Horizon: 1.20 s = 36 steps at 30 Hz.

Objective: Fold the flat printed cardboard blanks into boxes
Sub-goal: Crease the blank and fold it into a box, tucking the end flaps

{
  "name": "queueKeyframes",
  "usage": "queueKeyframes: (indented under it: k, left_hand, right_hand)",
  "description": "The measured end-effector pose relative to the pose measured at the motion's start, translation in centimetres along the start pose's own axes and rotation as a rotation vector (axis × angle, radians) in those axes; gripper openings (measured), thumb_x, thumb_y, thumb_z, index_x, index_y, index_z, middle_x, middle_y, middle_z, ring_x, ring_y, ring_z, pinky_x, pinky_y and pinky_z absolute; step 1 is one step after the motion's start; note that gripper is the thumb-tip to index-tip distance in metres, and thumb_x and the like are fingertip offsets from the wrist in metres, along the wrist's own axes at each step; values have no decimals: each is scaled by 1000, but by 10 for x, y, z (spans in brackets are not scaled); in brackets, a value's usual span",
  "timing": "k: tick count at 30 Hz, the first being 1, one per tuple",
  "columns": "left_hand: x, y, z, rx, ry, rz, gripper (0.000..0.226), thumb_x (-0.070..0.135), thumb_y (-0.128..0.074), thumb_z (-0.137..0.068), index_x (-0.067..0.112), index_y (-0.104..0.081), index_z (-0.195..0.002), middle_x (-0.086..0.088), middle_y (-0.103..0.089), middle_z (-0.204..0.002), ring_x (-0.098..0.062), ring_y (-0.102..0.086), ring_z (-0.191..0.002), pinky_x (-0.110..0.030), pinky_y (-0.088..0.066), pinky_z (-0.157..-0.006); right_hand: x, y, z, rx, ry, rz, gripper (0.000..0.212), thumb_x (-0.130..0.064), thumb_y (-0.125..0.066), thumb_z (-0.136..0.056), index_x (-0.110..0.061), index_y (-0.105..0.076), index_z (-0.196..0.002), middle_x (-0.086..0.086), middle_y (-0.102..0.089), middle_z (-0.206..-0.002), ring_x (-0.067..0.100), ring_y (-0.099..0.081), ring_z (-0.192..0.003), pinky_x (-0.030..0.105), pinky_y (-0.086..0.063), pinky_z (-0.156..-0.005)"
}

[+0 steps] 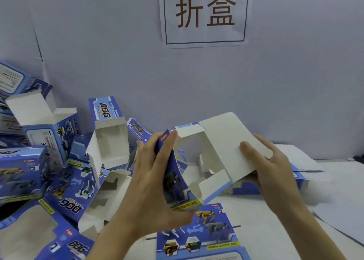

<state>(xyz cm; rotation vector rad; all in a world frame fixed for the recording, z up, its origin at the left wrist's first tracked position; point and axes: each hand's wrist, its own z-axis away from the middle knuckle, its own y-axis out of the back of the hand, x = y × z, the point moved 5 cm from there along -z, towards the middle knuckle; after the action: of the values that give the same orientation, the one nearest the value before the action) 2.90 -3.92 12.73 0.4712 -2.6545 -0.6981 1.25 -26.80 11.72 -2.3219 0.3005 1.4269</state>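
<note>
**Half-formed box held above the table**

A half-formed box (pixel 226 141) of thin cardboard is held in the air over the white table (pixel 275 220), between both hands. Its outside is glossy blue with printed robot dogs; its inside is plain matt white, and a rectangular window is cut in one wall. The printed side panel is gripped by the left hand (pixel 155 181), its fingers curled over the top edge. The broad white panel is pinched by the right hand (pixel 269 165), thumb on top and fingers beneath. A flat blank (pixel 199 236) lies print-up just below. Folded boxes (pixel 49 161), several with open white flaps, are heaped at the left. A paper sign (pixel 204 13) is fixed to the pale wall (pixel 118 43).
</note>
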Motion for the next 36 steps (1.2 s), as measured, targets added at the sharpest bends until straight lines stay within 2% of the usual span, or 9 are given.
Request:
queueKeyframes:
  k: [7, 11, 14, 17, 20, 25, 28, 31, 36]
  left_hand:
    - [1, -9, 4, -39, 36, -2, 118, 71, -70, -54, 57, 5, -145, 26, -1, -152, -5, -9, -146, -28, -22, -105]
    - [4, -16, 4, -39, 18, -49, 118, 71, -68, -56, 51, 3, -148, 22, -3, -153, -5, -12, -144, -25, -26, -102]
    - [2, -24, 6, -76, 39, -54, 118, 73, -65, -55, 53, 6, -146, 23, 0, -151, 5, -3, -141, -31, -32, -104]
    - [-4, -23, 6, -76, 64, -31, 118, 72, -65, -53, 59, 11, -142, 30, 7, -150, 5, 2, -142, -26, -26, -105]
    - [-6, -19, 6, -64, 54, -11, 118, 72, -66, -53, 59, 10, -143, 31, 7, -151, -4, -4, -145, -28, -30, -105]
    - [-7, -22, 7, -87, 39, -58, 121, 71, -67, -53, 54, 9, -145, 26, 3, -152, 1, -3, -143, -19, -22, -104]
    - [-7, -25, 8, -82, 44, -78, 121, 72, -66, -53, 53, 10, -146, 20, 0, -153, 2, -1, -142, -18, -19, -103]
    - [-7, -23, 7, -36, 55, -86, 119, 77, -62, -54, 55, 13, -144, 22, 2, -153, 5, 2, -141, -22, -23, -103]
    - [-7, -23, 7, 13, 84, -95, 120, 78, -61, -55, 51, 13, -146, 19, 0, -156, -5, -4, -145, -35, -33, -105]
  right_hand:
    - [-13, 7, 1, 99, 297, 126, 35, -21, -62, -88, -46, -61, -113, -19, -69, -101, 3, -66, -85, 20, -55, -57]
    - [-20, 5, 9, 90, 562, 339, 35, -1, -56, -91, -34, -67, -91, -31, -66, -80, -8, -56, -73, 5, -42, -61]
    - [-23, -2, 17, 111, 723, 506, 26, -12, -47, -91, -31, -64, -85, -20, -61, -71, -5, -52, -65, 5, -34, -54]
    - [-23, -1, 14, 69, 638, 384, 24, -31, -53, -95, -44, -64, -113, -8, -64, -73, 4, -45, -59, 11, -36, -55]
    - [-21, 0, 9, 50, 374, 31, 34, -61, -40, -91, -55, -57, -121, -17, -66, -95, 5, -52, -84, 20, -42, -79]
    - [-20, -9, 9, -68, -33, -190, 29, -47, -61, -69, -26, -78, -77, -5, -70, -76, 4, -65, -68, 22, -54, -54]
    - [-24, -9, 9, -78, 52, -41, 17, -37, -62, -74, -38, -77, -82, -8, -73, -81, 2, -64, -72, 26, -54, -59]
    - [-29, -7, 12, 27, 169, 62, 34, -23, -58, -89, -51, -74, -77, -17, -72, -78, -2, -63, -72, 31, -50, -63]
    - [-41, -29, 31, -56, 371, 99, 24, -28, -61, -86, -49, -72, -93, -20, -72, -83, -5, -62, -73, 9, -46, -57]
